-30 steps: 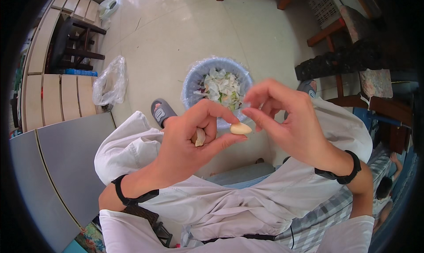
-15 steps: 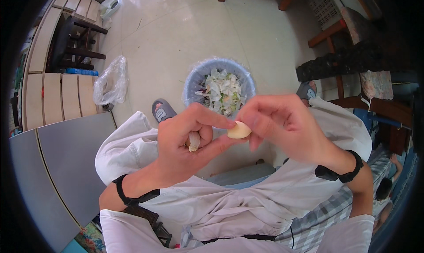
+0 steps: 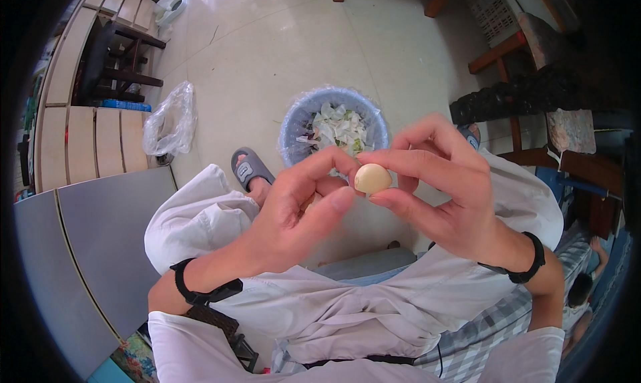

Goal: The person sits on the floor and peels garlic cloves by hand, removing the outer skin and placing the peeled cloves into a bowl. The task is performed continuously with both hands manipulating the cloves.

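In front of my lap, my right hand (image 3: 441, 182) pinches a smooth, pale peeled garlic clove (image 3: 373, 179) between thumb and forefinger. My left hand (image 3: 294, 206) comes up to the clove's left end, its forefinger tip against it and its thumb just below. A sliver of a second garlic clove, with whitish skin on it, shows in the curled fingers of that hand; most of it is hidden. Beyond both hands, a blue bin (image 3: 292, 119) lined with clear plastic holds pale peelings (image 3: 337, 126) and green scraps.
A crumpled clear plastic bag (image 3: 170, 121) lies on the tiled floor at left, near a grey slipper (image 3: 252, 168) on my foot. Grey cabinet panels (image 3: 117, 239) stand at left, wooden furniture (image 3: 567, 166) at right. Another person (image 3: 579, 296) is at the lower right edge.
The peeled clove has passed from my left finger and thumb into my right hand's pinch and has turned. My left thumb has come up, and the second clove is now mostly covered.
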Available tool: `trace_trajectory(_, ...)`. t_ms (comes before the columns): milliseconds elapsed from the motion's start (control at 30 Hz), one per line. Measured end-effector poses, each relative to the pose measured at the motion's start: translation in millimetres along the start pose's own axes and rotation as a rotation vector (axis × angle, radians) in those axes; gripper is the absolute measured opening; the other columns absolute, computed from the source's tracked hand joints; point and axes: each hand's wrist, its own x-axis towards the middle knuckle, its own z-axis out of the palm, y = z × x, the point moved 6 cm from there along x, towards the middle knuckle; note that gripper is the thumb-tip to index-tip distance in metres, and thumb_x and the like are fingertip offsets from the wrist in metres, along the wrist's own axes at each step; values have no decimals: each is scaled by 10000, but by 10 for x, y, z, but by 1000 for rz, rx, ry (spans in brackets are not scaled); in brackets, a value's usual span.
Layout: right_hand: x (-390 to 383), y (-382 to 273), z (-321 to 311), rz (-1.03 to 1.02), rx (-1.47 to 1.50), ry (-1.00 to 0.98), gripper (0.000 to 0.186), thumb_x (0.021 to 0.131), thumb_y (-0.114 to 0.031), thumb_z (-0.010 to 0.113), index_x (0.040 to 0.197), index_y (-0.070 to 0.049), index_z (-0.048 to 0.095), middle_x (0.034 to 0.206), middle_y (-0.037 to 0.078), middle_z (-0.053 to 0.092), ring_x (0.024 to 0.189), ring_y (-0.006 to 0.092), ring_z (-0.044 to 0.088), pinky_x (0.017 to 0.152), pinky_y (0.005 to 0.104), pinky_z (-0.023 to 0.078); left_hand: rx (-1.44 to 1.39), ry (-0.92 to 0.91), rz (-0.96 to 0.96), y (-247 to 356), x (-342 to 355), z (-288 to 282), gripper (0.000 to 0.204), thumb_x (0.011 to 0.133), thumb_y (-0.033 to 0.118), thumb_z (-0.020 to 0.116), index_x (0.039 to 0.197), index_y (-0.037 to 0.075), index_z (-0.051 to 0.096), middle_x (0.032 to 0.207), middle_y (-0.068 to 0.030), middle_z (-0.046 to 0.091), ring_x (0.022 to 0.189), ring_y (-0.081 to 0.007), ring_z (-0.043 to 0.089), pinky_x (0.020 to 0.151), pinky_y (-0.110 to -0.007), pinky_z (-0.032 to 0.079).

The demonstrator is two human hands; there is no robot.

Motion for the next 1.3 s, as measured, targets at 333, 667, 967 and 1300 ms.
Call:
trace_trajectory(333, -30, 7, 17, -99, -47, 28, 391, 782, -14, 863, 1151, -20, 735, 1121, 118, 690, 744, 99, 640, 610, 226, 525, 118, -38, -20, -50, 21, 84, 367, 1105, 311, 391, 1097, 8, 599, 737, 62, 429, 599, -24, 291, 537, -227, 228)
trace_trajectory(667, -28, -51, -59, -140, 2, 50, 357, 754, -18, 893, 1056, -23, 702, 1037, 129, 729, 726, 103, 648, 604, 215, 518, 27, -103, -50, -29, 7, 133, 327, 1120, 275, 406, 1072, 26, 612, 724, 51, 418, 659, -51, 328, 591, -243, 277)
trace_trajectory(967, -10, -96, -63, -186, 32, 54, 326, 780, 36, 854, 1051, -18, 681, 1065, 166, 726, 767, 115, 676, 620, 226, 552, 126, -84, 47, -12, -5, 108, 246, 1106, 232, 451, 1163, 30, 577, 688, 51, 410, 634, -44, 326, 575, -238, 267)
trace_trajectory(1300, -12, -130, -56, -236, 9, 50, 324, 779, 26, 859, 1044, -15, 676, 1067, 172, 727, 772, 124, 691, 634, 226, 562, 105, -83, 46, 1, -6, 117, 246, 1106, 217, 449, 1125, 20, 594, 722, 43, 436, 650, -41, 346, 578, -235, 286)
